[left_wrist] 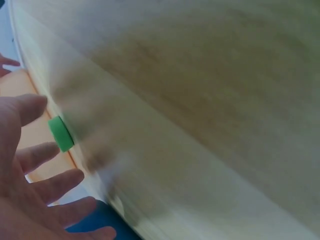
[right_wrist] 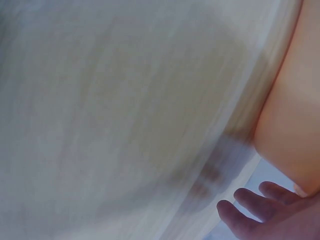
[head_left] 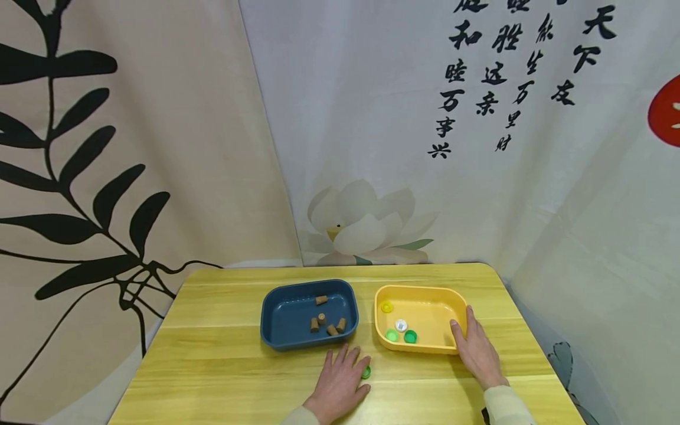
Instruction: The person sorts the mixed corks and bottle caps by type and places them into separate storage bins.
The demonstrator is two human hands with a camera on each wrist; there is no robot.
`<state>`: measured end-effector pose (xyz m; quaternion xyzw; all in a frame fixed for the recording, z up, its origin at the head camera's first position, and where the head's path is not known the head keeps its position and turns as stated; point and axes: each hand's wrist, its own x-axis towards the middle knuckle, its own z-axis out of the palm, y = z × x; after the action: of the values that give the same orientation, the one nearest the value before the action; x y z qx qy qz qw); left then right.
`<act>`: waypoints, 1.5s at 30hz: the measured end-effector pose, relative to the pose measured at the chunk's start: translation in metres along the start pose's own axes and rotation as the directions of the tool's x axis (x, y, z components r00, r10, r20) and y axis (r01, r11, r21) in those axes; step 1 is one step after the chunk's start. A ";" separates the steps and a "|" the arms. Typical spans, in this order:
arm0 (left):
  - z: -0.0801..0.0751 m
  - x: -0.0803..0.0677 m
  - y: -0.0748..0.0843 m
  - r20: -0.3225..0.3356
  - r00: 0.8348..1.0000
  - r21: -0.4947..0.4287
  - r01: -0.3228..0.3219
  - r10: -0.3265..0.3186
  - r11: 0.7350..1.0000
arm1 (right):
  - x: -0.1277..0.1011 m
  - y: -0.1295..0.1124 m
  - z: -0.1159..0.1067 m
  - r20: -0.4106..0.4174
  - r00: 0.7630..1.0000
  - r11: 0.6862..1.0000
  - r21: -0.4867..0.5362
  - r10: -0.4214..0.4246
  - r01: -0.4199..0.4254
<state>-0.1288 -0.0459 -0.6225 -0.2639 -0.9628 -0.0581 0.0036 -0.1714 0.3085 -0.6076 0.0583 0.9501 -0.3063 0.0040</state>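
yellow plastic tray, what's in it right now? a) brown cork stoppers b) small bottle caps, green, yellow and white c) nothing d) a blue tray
b: the head view shows the yellow plastic tray holding small bottle caps, two green, one yellow, one white, while the brown cork stoppers lie in the dark blue plastic tray.

only writing i can spot is black chinese calligraphy (head_left: 504, 77) in columns on the white lotus curtain (head_left: 425, 177) behind the table, with characters like 和, 天, 万 and 事 readable, the rest too cursive.
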 end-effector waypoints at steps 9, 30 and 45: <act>0.000 0.001 0.002 -0.051 0.998 0.094 -0.030 0.035 0.995 | 0.001 0.001 0.001 -0.008 1.000 1.000 0.005 -0.005 0.005; -0.012 0.004 0.006 -0.266 0.959 0.047 -0.092 0.101 0.995 | -0.001 0.000 0.003 0.013 1.000 1.000 -0.001 -0.018 0.018; -0.044 0.040 0.015 -0.429 0.902 -0.042 -0.078 0.053 0.996 | -0.006 -0.009 0.009 0.024 0.999 1.000 -0.008 -0.027 0.027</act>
<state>-0.1563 -0.0176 -0.5757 -0.2768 -0.9271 -0.1422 0.2090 -0.1668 0.2951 -0.6095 0.0418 0.9519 -0.3033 0.0112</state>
